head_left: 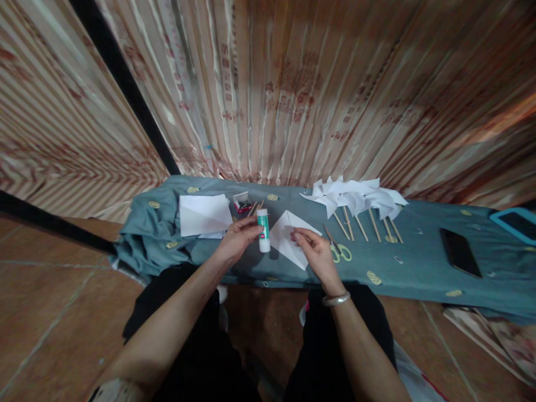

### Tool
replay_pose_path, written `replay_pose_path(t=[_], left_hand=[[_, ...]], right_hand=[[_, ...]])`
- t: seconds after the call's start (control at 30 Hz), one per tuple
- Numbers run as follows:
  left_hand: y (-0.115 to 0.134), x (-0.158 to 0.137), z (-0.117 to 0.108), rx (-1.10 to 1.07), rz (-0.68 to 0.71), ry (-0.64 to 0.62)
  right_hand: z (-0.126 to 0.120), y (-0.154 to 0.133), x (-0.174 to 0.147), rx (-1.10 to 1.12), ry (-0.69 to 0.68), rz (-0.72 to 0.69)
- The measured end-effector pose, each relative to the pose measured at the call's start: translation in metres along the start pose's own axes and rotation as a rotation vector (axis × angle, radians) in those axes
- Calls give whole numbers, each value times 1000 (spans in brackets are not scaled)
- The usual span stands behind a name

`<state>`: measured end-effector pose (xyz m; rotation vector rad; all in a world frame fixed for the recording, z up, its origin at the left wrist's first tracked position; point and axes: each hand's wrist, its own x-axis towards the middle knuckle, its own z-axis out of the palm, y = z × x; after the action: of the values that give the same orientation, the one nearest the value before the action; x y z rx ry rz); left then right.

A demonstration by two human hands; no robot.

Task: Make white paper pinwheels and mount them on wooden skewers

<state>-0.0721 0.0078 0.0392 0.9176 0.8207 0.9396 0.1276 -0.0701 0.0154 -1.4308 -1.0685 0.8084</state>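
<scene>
My left hand (239,239) is closed around a green and white glue stick (263,231), held upright over the cloth. To its right lies a white paper square (288,248), turned like a diamond with crease lines on it. My right hand (317,252) is over the right part of this paper, its thumb and fingertips drawn together. Whatever those fingertips may hold is too small to make out. Just right of that hand are scissors (341,252) with pale green handles. Behind my left hand, a few wooden sticks (253,209) are partly hidden.
A stack of white paper (204,215) lies at the left, beside a small open box (242,202) with dark contents. Several white paper pinwheels (355,196) on sticks lie at the back right. Farther right are a black phone (459,252) and a blue-framed device (517,224). A curtain (272,111) hangs behind.
</scene>
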Motion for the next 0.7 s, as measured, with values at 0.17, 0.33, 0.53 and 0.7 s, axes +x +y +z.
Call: replay_pose_path(t=[0.17,0.33,0.53,0.7], left_hand=[[-6,3,6,-24,-48,-58],[-14,5,7,-9,-68,-75],[-29,8,2,190,42,-83],[-37,10,-1,218,46,-74]], right_hand=[[30,-6,-1,328,-181,198],[37,-3,3,382,-237,265],[44,-2,2,361,-343,277],[46,-1,5,414,-270,298]])
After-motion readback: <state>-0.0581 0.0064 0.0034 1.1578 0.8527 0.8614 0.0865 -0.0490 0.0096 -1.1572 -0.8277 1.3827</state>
